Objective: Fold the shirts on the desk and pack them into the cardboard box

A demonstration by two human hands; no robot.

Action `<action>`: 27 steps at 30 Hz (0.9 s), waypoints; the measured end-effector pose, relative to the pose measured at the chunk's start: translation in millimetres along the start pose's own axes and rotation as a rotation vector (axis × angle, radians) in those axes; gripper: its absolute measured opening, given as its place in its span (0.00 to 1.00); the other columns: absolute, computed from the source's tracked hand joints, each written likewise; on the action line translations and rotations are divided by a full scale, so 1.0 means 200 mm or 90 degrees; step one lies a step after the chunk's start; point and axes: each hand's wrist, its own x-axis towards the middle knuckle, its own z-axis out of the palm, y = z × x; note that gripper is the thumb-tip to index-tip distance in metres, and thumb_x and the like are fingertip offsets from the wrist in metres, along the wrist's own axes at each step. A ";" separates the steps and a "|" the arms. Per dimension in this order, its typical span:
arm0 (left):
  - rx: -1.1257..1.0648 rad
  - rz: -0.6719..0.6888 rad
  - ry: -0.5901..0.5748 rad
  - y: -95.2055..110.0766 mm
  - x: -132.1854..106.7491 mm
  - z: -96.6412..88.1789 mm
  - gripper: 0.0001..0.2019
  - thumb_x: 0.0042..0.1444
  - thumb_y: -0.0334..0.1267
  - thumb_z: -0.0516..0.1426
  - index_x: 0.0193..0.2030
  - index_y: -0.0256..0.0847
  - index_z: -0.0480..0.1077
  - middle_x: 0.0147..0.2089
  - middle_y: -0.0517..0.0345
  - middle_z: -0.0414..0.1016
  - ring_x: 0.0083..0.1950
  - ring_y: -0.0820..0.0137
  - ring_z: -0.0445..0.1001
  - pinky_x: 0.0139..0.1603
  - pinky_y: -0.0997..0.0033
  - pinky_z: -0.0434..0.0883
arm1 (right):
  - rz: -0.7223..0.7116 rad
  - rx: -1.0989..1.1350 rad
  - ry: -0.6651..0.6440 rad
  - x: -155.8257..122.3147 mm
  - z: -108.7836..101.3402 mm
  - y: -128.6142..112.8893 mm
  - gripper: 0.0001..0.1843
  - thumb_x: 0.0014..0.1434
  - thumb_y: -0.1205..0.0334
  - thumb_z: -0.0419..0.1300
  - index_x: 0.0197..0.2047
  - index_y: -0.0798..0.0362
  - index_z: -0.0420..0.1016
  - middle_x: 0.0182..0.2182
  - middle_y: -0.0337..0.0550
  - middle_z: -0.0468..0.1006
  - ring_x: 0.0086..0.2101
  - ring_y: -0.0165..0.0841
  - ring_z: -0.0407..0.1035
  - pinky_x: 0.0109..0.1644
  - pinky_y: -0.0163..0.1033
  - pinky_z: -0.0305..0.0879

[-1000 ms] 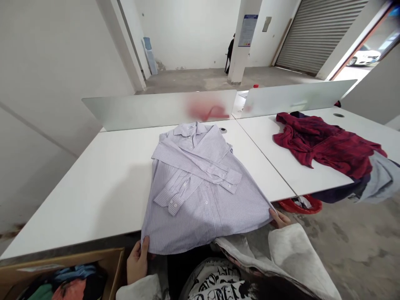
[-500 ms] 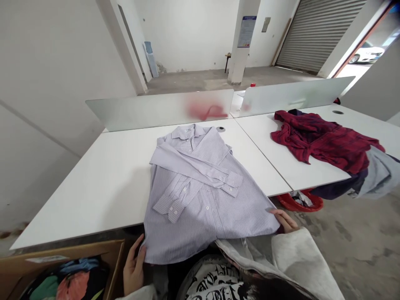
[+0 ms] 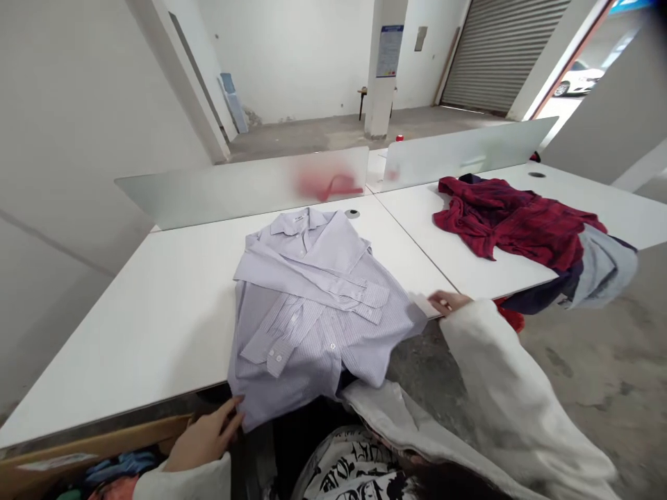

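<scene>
A pale lilac striped shirt (image 3: 313,298) lies face up on the white table (image 3: 156,312), collar away from me, both sleeves folded across its chest. Its hem hangs over the near edge. My left hand (image 3: 208,434) pinches the hem's lower left corner below the table edge. My right hand (image 3: 448,302) grips the shirt's right hem corner at the table edge, fingers closed on the cloth, which is bunched toward the middle.
A red plaid garment (image 3: 511,219) lies on the adjoining table (image 3: 458,257) to the right, over grey and dark clothes. Frosted divider panels (image 3: 240,184) stand along the tables' far edge. A cardboard box of clothes (image 3: 78,465) sits at lower left. Concrete floor lies to the right.
My right hand has lifted the shirt's right hem corner up and inward along the table edge, bunching the hem. My left hand has shifted slightly lower and left, still on the hem.
</scene>
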 end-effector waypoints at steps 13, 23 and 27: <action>0.234 0.463 0.013 1.45 1.32 -0.31 0.17 0.60 0.34 0.47 0.52 0.34 0.69 0.55 0.50 0.72 0.56 0.66 0.68 0.58 0.66 0.62 | -0.034 -0.065 -0.013 0.97 0.16 -0.45 0.22 0.64 0.65 0.43 0.58 0.63 0.63 0.49 0.56 0.72 0.48 0.37 0.69 0.51 0.37 0.63; 0.194 0.316 0.108 1.58 2.15 -0.10 0.17 0.60 0.43 0.54 0.54 0.38 0.66 0.57 0.49 0.66 0.55 0.62 0.67 0.55 0.51 0.66 | -0.002 -0.092 -0.022 1.05 0.24 -0.45 0.17 0.63 0.62 0.49 0.53 0.56 0.66 0.45 0.50 0.75 0.43 0.34 0.71 0.42 0.33 0.61; 0.171 0.268 0.147 1.63 2.30 -0.06 0.16 0.60 0.43 0.54 0.52 0.38 0.67 0.55 0.49 0.68 0.53 0.63 0.69 0.54 0.52 0.67 | 0.019 -0.137 -0.022 1.06 0.26 -0.47 0.14 0.63 0.65 0.47 0.49 0.57 0.68 0.42 0.50 0.76 0.39 0.36 0.72 0.37 0.36 0.60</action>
